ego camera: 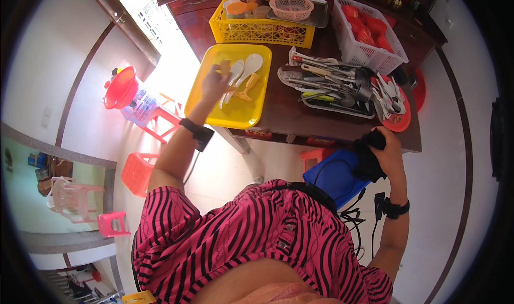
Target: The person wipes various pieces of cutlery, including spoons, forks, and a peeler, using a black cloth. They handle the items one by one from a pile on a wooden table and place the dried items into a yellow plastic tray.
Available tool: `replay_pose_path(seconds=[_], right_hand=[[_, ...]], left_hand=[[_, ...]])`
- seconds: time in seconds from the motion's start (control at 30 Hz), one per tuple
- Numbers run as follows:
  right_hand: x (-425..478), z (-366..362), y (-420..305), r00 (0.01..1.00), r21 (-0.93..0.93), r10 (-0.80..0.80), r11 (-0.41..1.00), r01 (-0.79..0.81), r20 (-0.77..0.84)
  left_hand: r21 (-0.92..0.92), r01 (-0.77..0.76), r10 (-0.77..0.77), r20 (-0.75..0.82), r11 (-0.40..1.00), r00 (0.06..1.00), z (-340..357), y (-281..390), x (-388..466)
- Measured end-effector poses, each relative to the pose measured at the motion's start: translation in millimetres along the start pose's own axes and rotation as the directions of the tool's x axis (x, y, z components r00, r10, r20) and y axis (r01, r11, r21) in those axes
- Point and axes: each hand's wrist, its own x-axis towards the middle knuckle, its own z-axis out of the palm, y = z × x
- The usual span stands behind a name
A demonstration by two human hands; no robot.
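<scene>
My left hand (215,83), slightly blurred, is over the left part of a yellow plastic tray (257,113). A small tan object (225,67) shows at its fingers; whether they grip it is unclear. Just right of the hand lie a white ladle-like spoon (253,64), another pale spoon (237,70) and a yellow Y-shaped peeler (245,92). My right hand (388,151) grips a bunched black cloth (367,159) at the table's front edge, below a red plate (401,119) of spoons.
A heap of kitchen utensils (325,79) covers the right of the dark wooden table (281,107). Behind stand a yellow basket (261,33) of jars and a white basket (373,59) holding red items. Below is a blue bin (333,175); red stools (138,173) stand left.
</scene>
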Motion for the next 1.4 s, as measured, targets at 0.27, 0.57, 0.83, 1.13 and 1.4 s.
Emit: replay_pose_path(seconds=[0.27, 0.57, 0.83, 1.13, 1.4], right_hand=[[-8.5, -12.9, 69.1, 0.998, -0.174, 0.041, 0.984, -0.050, -0.052], [-13.0, -40.8, 114.8, 0.984, -0.266, 0.120, 0.952, -0.152, -0.132], [32.7, -46.0, 153.0, 0.980, -0.567, 0.199, 0.805, -0.176, -0.022], [96.3, -43.3, 201.2, 0.893, -0.798, 0.422, 0.587, -0.135, 0.159], [92.1, -37.2, 194.4, 0.939, -0.780, 0.309, 0.620, -0.079, 0.151]], left_hand=[[0.191, 0.116, -0.119, 0.006, 0.975, 0.993, -1.2, -122.5, 35.7], [0.258, 0.088, -0.132, 0.161, 0.962, 0.978, 21.5, -56.7, 20.7], [0.287, -0.021, 0.062, -0.134, 0.958, 0.989, 1.9, -79.8, 0.5], [0.145, -0.159, 0.179, -0.143, 0.977, 0.973, -38.1, -46.2, -68.7], [0.052, -0.132, 0.137, -0.103, 0.990, 0.985, -40.2, -15.7, -95.3]])
